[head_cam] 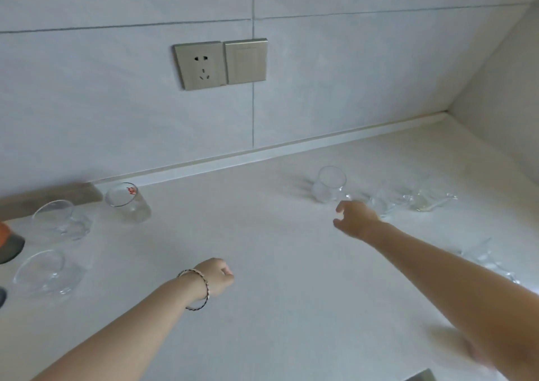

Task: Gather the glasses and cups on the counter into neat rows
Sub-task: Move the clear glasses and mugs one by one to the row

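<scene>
Reaching toward scattered glasses; gathering into rows barely begun.
Right hand (354, 217): grip half open, fingers spread, holding nothing, just beside the clear tumbler (329, 185) at 1 o'clock on the table (277, 234); contact with the blurred glasses (390, 201) behind it cannot be told. Left hand (217, 277): curled into a fist, empty. Loose glasses (52, 223) stand at 9 o'clock. Next move, likely: close round one glass and carry it into line.

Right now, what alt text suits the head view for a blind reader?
A right hand reaches, open, toward clear glasses at the right of the counter; the left hand is fisted, empty. Three more glasses stand at the left.
</scene>
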Demonstrator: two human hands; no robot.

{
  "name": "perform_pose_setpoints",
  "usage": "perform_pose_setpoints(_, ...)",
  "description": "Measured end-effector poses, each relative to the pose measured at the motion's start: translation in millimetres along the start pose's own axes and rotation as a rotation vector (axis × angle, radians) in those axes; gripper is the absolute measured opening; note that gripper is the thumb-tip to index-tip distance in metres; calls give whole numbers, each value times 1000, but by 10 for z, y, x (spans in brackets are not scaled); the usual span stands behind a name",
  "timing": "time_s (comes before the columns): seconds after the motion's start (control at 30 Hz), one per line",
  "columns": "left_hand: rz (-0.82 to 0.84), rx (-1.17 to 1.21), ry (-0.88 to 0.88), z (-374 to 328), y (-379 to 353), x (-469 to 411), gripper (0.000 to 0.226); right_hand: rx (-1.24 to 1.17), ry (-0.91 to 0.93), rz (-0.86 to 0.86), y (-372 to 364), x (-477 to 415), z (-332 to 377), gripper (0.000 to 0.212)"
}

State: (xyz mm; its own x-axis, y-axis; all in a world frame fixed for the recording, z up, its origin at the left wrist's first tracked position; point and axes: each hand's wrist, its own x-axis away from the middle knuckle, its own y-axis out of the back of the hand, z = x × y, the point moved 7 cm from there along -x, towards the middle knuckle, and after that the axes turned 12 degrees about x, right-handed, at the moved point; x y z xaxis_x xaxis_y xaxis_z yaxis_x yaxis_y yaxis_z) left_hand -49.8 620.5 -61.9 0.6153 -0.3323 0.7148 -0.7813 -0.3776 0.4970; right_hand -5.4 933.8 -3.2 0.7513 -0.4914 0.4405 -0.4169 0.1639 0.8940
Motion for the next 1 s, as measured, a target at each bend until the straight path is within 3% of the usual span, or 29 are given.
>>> perform_pose_setpoints(0.17, -18, 4, 8, -380, -208, -162, 14, -6, -10, -42, 372, -567, -423, 66)
perform_pose_setpoints(0.4, -59, 9, 100, -302, -183, -277, 21, 9, 187, 20, 271, -1085, -115, 100)
perform_pose_setpoints(0.8, -91, -15, 200, 198, 61, -23, 6, 32, -74, -52, 189, -903, 12, 77)
perform_pose_setpoints(1.0, -90, 20, 204, 661, 300, 158, 9, 115, 183, -34, 74, -252, 797, 85)
